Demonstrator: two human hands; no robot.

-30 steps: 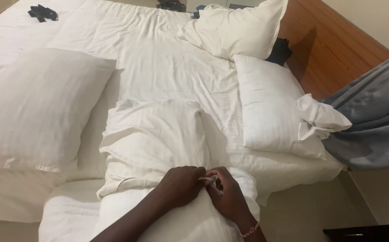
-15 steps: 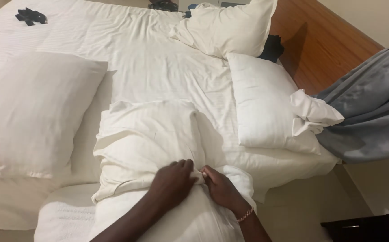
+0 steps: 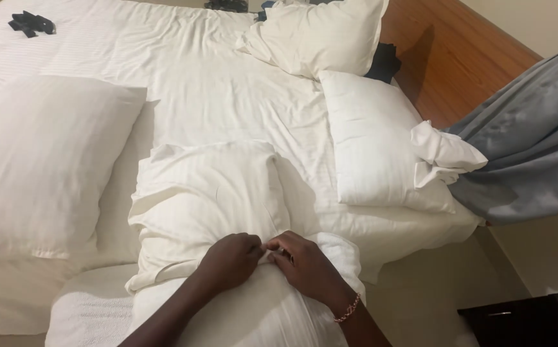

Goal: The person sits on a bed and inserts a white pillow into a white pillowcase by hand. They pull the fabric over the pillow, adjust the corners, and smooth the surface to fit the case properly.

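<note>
A white striped pillowcase point(image 3: 208, 199) lies crumpled over a pillow point(image 3: 260, 315) at the near edge of the bed point(image 3: 202, 83). My left hand point(image 3: 231, 260) and my right hand point(image 3: 305, 263) meet at the pillowcase's near edge, fingers pinching the fabric together. A beaded bracelet point(image 3: 348, 308) circles my right wrist. The lower part of the pillow is hidden by my forearms.
A large white pillow point(image 3: 41, 160) lies at the left, another point(image 3: 375, 148) at the right, a third point(image 3: 317, 35) near the wooden headboard point(image 3: 446, 58). A grey curtain point(image 3: 530, 135) hangs at the right. A dark nightstand point(image 3: 530, 318) sits bottom right. A black item point(image 3: 31, 22) rests far left.
Both hands have stayed joined on the pillowcase edge, with the fingers shifting their pinch slightly. The view has drifted a little.
</note>
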